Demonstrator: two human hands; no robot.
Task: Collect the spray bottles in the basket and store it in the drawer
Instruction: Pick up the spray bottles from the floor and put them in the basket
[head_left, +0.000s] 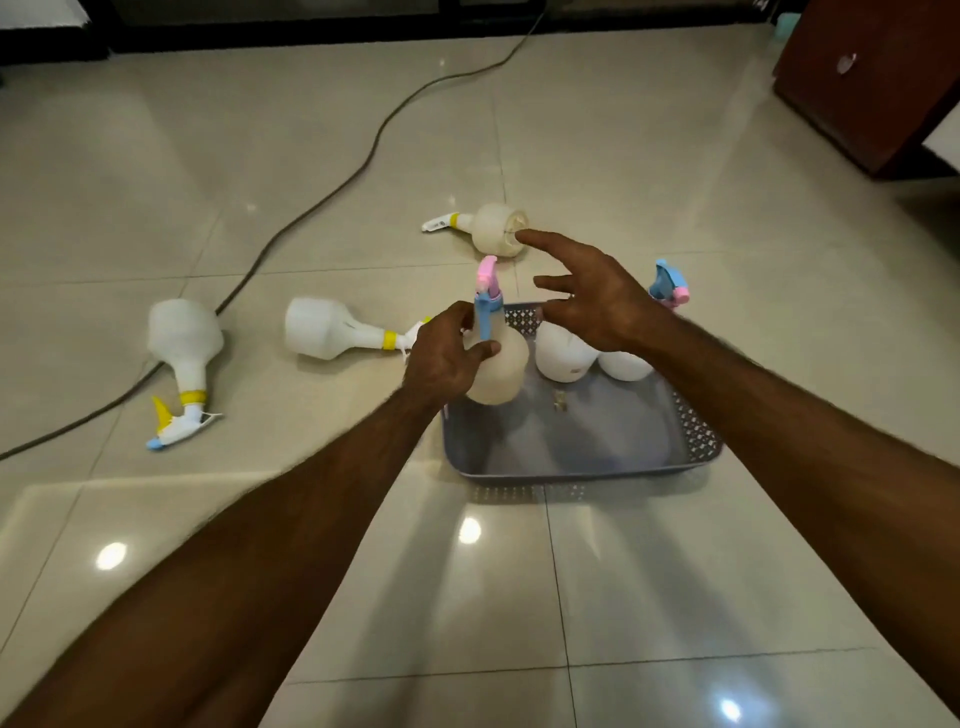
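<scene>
Six spray bottles are in view. The left hand (441, 358) has its fingers curled round one bottle (496, 364) with a blue and pink trigger head, holding it upright over the far left corner of the grey basket (582, 457). Two more white bottles (566, 358) stand in the basket's far side, partly hidden by the right hand (592, 301), which hovers above them with fingers spread apart and holds nothing. The basket sits on the tiled floor (519, 597). Beyond it a cream bottle (493, 231) lies on its side, near the right forefinger. To the left, two white bottles with yellow collars (332, 330) lie on the floor, well apart from the basket. A dark cable (311, 208) trails across the tiles, and a brown cabinet (872, 83) stands at the far right.
</scene>
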